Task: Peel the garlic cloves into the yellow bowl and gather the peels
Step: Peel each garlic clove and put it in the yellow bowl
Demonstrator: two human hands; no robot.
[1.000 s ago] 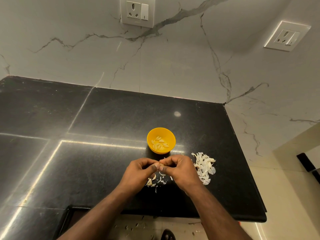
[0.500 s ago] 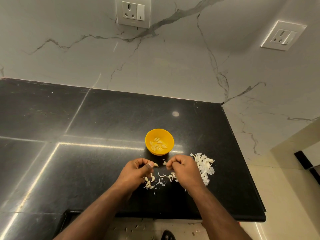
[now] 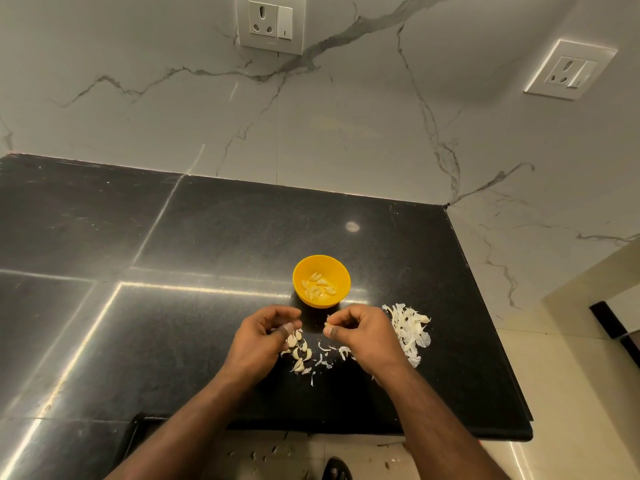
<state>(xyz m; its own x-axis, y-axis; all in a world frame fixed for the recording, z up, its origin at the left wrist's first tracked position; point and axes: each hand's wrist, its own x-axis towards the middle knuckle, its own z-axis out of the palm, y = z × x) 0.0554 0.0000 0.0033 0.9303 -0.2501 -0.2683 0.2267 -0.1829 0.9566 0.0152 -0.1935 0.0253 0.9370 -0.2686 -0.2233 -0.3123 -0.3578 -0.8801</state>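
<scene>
The yellow bowl (image 3: 300,271) stands on the black counter (image 3: 207,244) and holds several peeled garlic cloves (image 3: 318,287). Just in front of it my left hand (image 3: 259,337) is curled, its thumb and fingers pinched on a small pale piece that looks like a garlic clove. A hand's width to the right, my right hand (image 3: 363,332) pinches a small white bit that looks like peel. Between and below the hands lie several unpeeled cloves (image 3: 299,351) and loose peel scraps (image 3: 329,351). A pile of white peels (image 3: 408,330) lies right of my right hand.
The counter's front edge (image 3: 381,433) runs just under my forearms and its right edge is near the peel pile. Marble walls with two sockets (image 3: 270,24) rise behind and to the right. Bits of peel and a dark shoe (image 3: 334,471) are on the floor below.
My hands, joined over one clove a second ago, have drawn apart, each keeping a small piece. The view has shifted slightly; bowl and peel pile stay put.
</scene>
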